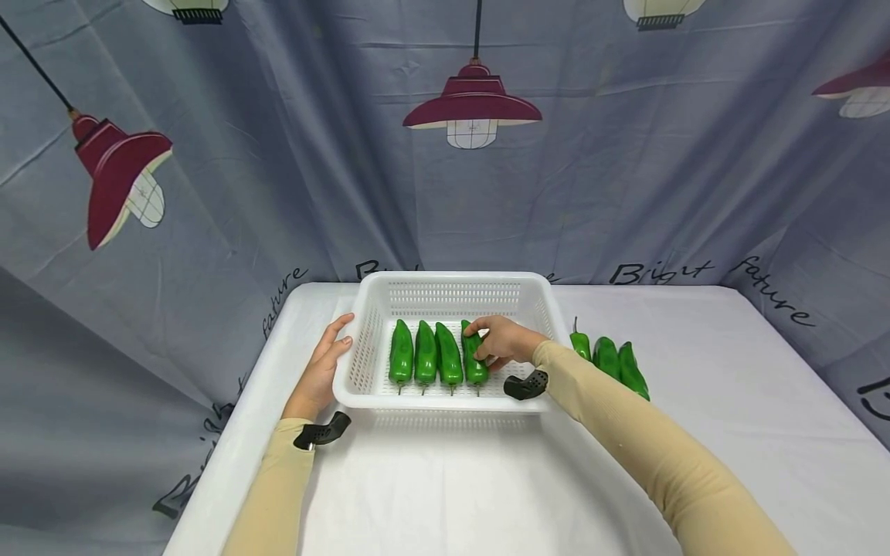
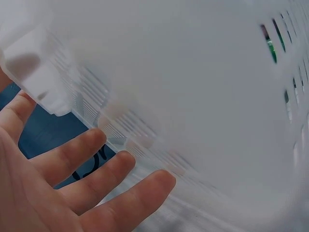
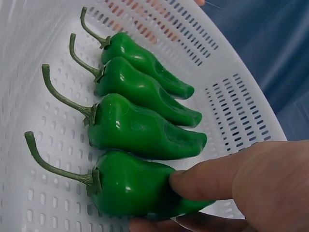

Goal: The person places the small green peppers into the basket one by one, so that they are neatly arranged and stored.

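Note:
A white perforated plastic basket (image 1: 445, 403) stands on the table, with several green peppers (image 1: 426, 355) lying side by side in it, stems toward the near side. At the right end of that row, my right hand (image 1: 511, 340) holds a green pepper (image 3: 130, 186) between thumb and fingers. The pepper lies close beside its neighbour, and its curved stem is uncovered. My left hand (image 1: 322, 371) is at the basket's left wall, fingers extended and spread, with the thumb near the rim. In the left wrist view the fingers (image 2: 140, 198) lie along the basket's outer side.
Three more green peppers (image 1: 607, 357) lie on the white table (image 1: 730, 432) to the right of the basket, partly hidden by my right sleeve (image 1: 626, 440). A grey-blue curtain (image 1: 334, 170) printed with lamps hangs behind and at the sides of the table.

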{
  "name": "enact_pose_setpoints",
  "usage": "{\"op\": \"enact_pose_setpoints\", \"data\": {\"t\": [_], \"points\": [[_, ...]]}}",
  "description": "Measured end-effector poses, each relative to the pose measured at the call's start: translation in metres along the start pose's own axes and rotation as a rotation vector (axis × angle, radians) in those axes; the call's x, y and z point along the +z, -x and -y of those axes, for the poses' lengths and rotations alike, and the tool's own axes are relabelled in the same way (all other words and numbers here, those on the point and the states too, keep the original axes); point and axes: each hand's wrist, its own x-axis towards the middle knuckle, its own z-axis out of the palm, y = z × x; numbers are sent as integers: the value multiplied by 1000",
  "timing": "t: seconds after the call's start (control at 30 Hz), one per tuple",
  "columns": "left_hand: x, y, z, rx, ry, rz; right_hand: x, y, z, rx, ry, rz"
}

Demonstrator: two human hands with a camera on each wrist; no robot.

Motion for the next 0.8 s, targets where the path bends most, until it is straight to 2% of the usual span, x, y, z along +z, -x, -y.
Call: {"op": "enact_pose_setpoints", "data": {"t": [0.43,0.8], "points": [[-2,1,0,7,-13,7,0,0,1,-5,-4,-9],[2,1,-3,-12,-5,4,-4,5,0,4,2,-27]]}}
